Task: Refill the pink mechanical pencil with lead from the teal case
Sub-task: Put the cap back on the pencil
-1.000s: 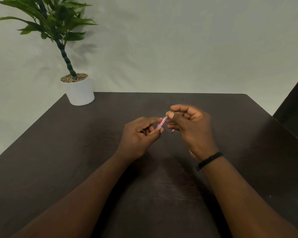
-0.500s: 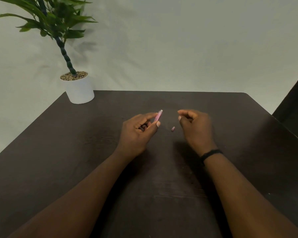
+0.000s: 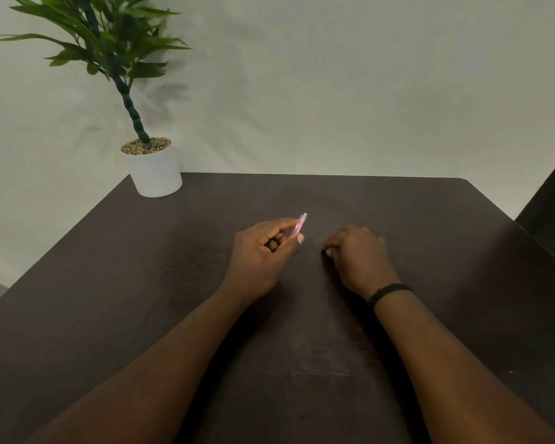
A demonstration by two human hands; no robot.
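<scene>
My left hand (image 3: pixel 263 254) hovers over the middle of the dark table (image 3: pixel 141 299) and grips the pink mechanical pencil (image 3: pixel 300 222) between thumb and forefinger. Only the pencil's upper end sticks out, pointing up and away from me. My right hand (image 3: pixel 358 254) rests low on the table just to the right, knuckles up. Its thumb and forefinger are pinched together at the spot where a small pink cap lay, and the cap is hidden under the fingertips. The teal case is not in view.
A white pot (image 3: pixel 156 174) with a green plant stands at the table's far left corner. The table's right edge runs beside a dark panel (image 3: pixel 551 203). A black band circles my right wrist (image 3: pixel 390 291).
My right hand drew back from the pencil's end, then dropped onto the table over the small pink cap. My left hand kept hold of the pencil and barely moved.
</scene>
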